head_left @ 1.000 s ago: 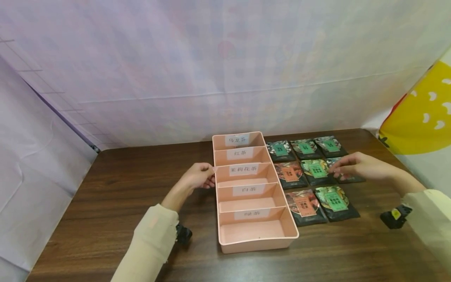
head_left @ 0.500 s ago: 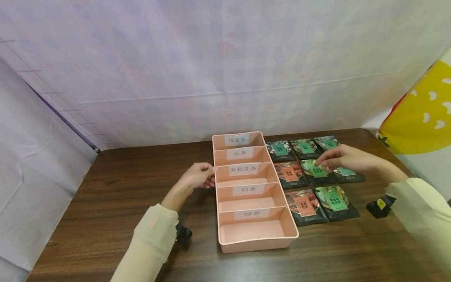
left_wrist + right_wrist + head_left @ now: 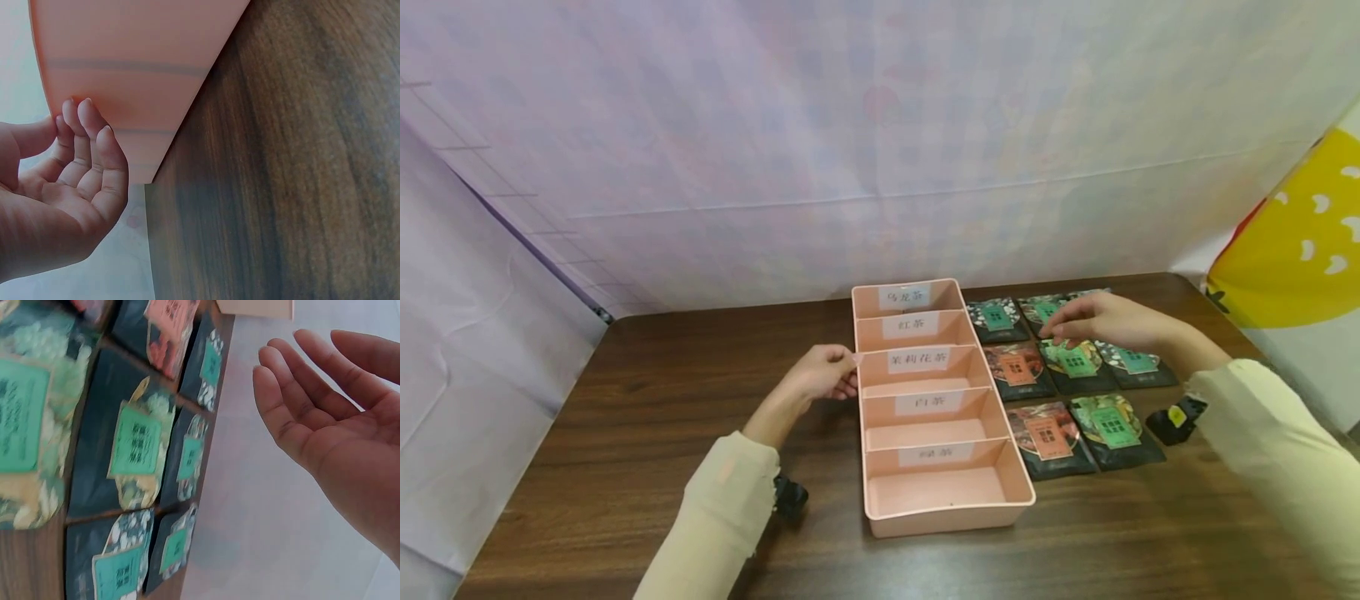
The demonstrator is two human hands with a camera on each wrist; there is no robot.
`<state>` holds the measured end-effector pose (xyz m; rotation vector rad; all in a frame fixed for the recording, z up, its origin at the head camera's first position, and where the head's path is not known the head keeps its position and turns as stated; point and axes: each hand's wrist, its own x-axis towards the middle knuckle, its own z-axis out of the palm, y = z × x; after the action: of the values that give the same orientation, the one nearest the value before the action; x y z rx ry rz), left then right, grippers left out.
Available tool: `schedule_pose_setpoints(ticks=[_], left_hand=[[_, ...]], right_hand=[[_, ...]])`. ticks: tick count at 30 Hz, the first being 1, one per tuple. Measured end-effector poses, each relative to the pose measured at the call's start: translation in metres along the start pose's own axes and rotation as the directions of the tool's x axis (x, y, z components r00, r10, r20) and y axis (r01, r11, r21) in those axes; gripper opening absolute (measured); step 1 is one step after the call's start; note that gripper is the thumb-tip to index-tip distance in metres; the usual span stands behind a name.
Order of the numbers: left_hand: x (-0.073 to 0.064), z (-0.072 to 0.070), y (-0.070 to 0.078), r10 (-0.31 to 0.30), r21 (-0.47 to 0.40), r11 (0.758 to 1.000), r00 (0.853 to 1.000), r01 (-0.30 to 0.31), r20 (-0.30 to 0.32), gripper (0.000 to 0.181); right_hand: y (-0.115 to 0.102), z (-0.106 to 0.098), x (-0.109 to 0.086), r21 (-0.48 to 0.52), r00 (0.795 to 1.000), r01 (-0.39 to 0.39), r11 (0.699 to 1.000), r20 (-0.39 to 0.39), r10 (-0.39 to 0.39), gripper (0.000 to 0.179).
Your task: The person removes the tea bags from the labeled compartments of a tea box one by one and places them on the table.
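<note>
My left hand (image 3: 826,372) pinches the left rim of a pink divided box (image 3: 951,523) between thumb and index finger. In the left wrist view that hand (image 3: 81,181) has its other fingers bent beside the box's outer wall (image 3: 150,97). White paper labels with Chinese writing mark the box's several compartments. My right hand (image 3: 1108,323) hovers over the tea packets with relaxed fingers, holding nothing. Below it lies a packet with a bright green label (image 3: 1078,362); a back-row packet (image 3: 1043,312) is partly covered. In the right wrist view the hand (image 3: 350,419) appears above the packets, apart from them.
Black tea packets lie in rows right of the box, including orange-labelled ones (image 3: 1019,371) (image 3: 1051,439) and a green-labelled one (image 3: 1115,425) in front. Brown wooden table (image 3: 647,417) extends left of the box. A pale curtain (image 3: 760,150) hangs behind the table.
My right hand has moved left and away from me, from the right-hand middle packet to above the bright green-labelled one and the back row. The left hand stays on the box rim.
</note>
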<state>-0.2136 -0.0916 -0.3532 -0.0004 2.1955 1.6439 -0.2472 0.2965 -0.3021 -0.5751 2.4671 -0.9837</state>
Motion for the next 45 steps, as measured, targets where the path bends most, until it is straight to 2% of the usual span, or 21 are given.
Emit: schedule_pose_setpoints(ticks=[14,23,35,40,45], left_hand=[[0.0,0.0,0.0,0.002,0.005,1.0,1.0,-0.002,0.001,0.025],[0.0,0.001,0.0,-0.001,0.004,1.0,1.0,0.001,-0.006,0.024],[0.001,0.001,0.0,-0.005,-0.001,1.0,1.0,0.005,-0.012,0.023],[0.001,0.001,0.0,-0.002,-0.003,1.0,1.0,0.002,-0.013,0.023],[0.001,0.001,0.0,-0.001,-0.006,1.0,1.0,0.001,-0.012,0.023]], right_hand=[[-0.021,0.005,0.026,0.053,1.0,0.019,0.998,-0.01,-0.018,0.027],[-0.035,0.015,0.039,0.008,0.998,0.051,0.999,-0.023,-0.051,0.025],[-0.049,0.025,0.063,0.011,0.999,0.052,0.999,-0.006,-0.052,0.027],[-0.056,0.028,0.072,0.011,0.999,0.028,1.0,-0.018,-0.028,0.027],[-0.06,0.032,0.082,-0.015,0.998,0.045,0.999,-0.035,-0.046,0.027]])
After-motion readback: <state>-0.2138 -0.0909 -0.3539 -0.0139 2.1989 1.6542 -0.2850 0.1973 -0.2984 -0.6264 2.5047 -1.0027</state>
